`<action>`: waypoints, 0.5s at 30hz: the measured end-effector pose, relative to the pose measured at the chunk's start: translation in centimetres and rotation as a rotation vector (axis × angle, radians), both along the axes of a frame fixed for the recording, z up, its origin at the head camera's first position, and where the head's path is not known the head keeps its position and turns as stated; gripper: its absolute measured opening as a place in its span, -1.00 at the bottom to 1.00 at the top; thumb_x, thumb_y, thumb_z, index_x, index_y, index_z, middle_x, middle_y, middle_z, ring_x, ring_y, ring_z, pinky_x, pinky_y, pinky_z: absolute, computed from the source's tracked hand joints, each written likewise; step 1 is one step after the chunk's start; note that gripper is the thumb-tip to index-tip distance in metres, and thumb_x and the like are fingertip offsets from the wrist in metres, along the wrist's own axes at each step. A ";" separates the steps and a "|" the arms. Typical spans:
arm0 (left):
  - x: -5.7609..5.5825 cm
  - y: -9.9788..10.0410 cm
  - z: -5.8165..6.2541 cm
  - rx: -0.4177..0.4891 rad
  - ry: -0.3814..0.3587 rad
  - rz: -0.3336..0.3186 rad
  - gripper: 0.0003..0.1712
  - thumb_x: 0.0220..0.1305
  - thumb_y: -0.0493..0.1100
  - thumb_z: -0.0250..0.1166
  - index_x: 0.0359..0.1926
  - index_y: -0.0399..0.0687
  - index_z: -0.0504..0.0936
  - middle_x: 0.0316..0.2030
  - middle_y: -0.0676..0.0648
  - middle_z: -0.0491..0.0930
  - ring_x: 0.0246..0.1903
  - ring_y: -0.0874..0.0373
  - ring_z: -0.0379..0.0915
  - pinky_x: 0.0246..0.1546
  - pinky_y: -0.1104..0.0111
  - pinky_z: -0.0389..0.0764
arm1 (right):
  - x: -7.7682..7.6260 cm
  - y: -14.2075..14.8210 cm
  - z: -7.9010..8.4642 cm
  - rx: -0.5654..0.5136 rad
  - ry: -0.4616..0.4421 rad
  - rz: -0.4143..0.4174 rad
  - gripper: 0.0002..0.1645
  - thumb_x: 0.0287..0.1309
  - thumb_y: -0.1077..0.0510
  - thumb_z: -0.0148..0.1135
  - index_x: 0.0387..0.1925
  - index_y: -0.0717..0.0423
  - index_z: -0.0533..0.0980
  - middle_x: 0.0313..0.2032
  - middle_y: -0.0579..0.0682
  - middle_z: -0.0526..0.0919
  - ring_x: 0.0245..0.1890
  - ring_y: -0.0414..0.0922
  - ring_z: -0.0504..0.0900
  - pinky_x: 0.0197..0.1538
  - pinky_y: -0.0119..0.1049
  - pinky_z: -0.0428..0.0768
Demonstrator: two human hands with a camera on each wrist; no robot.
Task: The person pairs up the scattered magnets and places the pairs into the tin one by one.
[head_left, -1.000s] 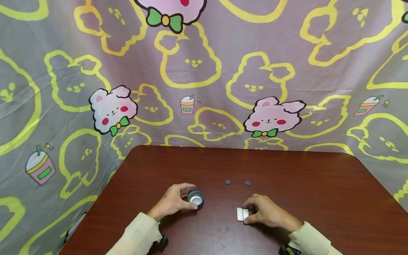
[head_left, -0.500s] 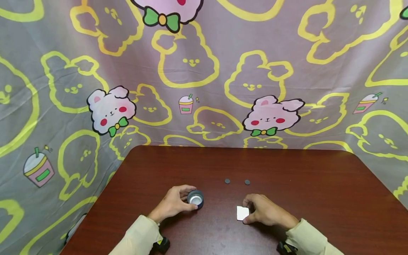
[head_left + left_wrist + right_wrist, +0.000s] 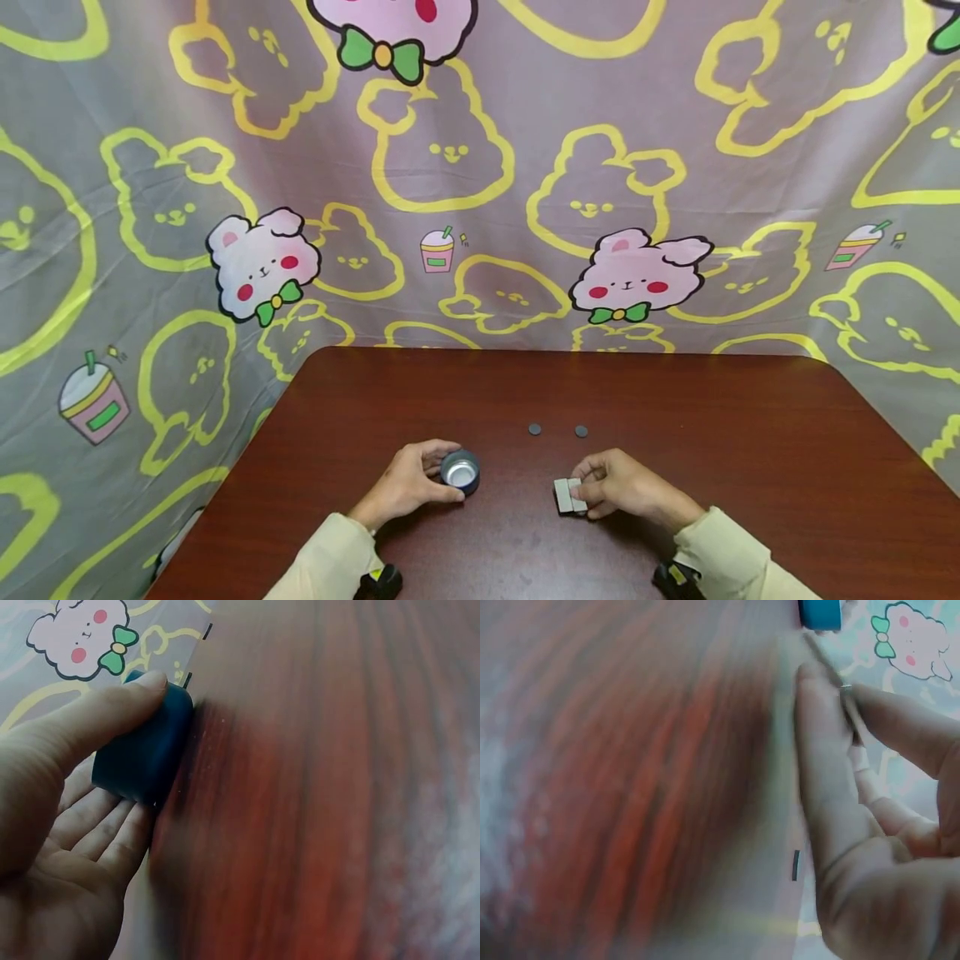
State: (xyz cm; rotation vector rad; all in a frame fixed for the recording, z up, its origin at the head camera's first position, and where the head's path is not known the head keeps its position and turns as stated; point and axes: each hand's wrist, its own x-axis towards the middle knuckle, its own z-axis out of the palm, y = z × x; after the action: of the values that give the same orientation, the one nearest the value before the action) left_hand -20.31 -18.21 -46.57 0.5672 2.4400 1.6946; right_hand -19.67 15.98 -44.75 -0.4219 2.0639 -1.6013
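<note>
From the head, the left hand (image 3: pixel 408 483) grips a round dark-blue cup (image 3: pixel 459 472), silvery inside, left on the reddish-brown wooden table (image 3: pixel 450 383); at right, the right hand (image 3: pixel 630 490) pinches a flat pale-grey piece (image 3: pixel 564 495), nearer than two small dark-grey discs (image 3: pixel 535 429). Left wrist: thumb and fingers flank the cup. Right wrist: the piece appears edge-on.

Container (image 3: pixel 460 472) and two discs (image 3: pixel 535 429) rest on brown table (image 3: pixel 480 387).

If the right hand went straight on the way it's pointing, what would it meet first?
Probably the dark round container in the left hand, roughly ahead of the right hand and the pale piece it grips, though heading and depth are unclear.
</note>
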 end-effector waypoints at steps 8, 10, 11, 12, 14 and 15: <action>-0.1 -0.1 -0.1 -0.020 0.000 0.014 -0.27 -0.19 -0.42 0.63 0.11 -0.40 0.59 0.00 -0.27 0.65 0.02 -0.12 0.60 0.10 0.14 0.57 | -0.4 -0.7 0.7 -0.106 -0.096 -0.033 -0.69 0.23 0.36 0.25 -0.08 0.57 0.48 -0.34 0.16 0.68 -0.41 -0.07 0.73 -0.33 -0.33 0.71; -0.1 -0.1 -0.2 -0.019 -0.002 0.011 -0.26 -0.19 -0.43 0.63 0.12 -0.40 0.58 0.00 -0.27 0.64 0.02 -0.13 0.59 0.10 0.14 0.57 | -0.5 -1.0 1.0 -0.111 -0.090 -0.045 -0.69 0.24 0.36 0.25 -0.08 0.57 0.48 -0.33 0.17 0.69 -0.41 -0.08 0.73 -0.33 -0.34 0.71; -0.1 -0.1 -0.2 -0.016 -0.002 0.011 -0.26 -0.19 -0.44 0.63 0.12 -0.41 0.58 0.00 -0.27 0.64 0.02 -0.13 0.59 0.10 0.13 0.57 | -0.6 -1.1 1.2 -0.111 -0.086 -0.050 -0.68 0.24 0.36 0.25 -0.07 0.57 0.48 -0.32 0.18 0.69 -0.41 -0.08 0.73 -0.34 -0.34 0.71; -0.1 -0.1 -0.2 -0.015 0.000 0.009 -0.26 -0.19 -0.44 0.62 0.12 -0.41 0.57 0.00 -0.28 0.64 0.02 -0.14 0.59 0.09 0.13 0.57 | -0.6 -1.3 1.4 -0.109 -0.085 -0.055 -0.67 0.24 0.35 0.25 -0.06 0.57 0.49 -0.32 0.19 0.70 -0.41 -0.08 0.73 -0.33 -0.34 0.71; -0.1 -0.2 -0.3 -0.012 0.002 0.008 -0.25 -0.20 -0.45 0.62 0.12 -0.41 0.57 0.00 -0.28 0.64 0.03 -0.14 0.59 0.09 0.13 0.58 | -0.7 -1.5 1.8 -0.105 -0.084 -0.062 -0.65 0.26 0.32 0.26 -0.04 0.56 0.49 -0.29 0.20 0.71 -0.40 -0.08 0.74 -0.33 -0.34 0.71; -0.1 -0.2 -0.3 -0.012 0.003 0.009 -0.25 -0.20 -0.45 0.62 0.12 -0.41 0.57 0.01 -0.28 0.64 0.03 -0.14 0.59 0.09 0.13 0.58 | -0.7 -1.6 1.9 -0.101 -0.082 -0.062 -0.64 0.27 0.31 0.26 -0.03 0.55 0.49 -0.28 0.20 0.71 -0.39 -0.08 0.74 -0.32 -0.33 0.71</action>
State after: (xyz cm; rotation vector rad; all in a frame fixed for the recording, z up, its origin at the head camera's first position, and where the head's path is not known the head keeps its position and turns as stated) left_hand -20.42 -18.39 -46.91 0.5592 2.4567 1.6820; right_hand -20.41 14.35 -42.81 -0.3241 1.9583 -1.7358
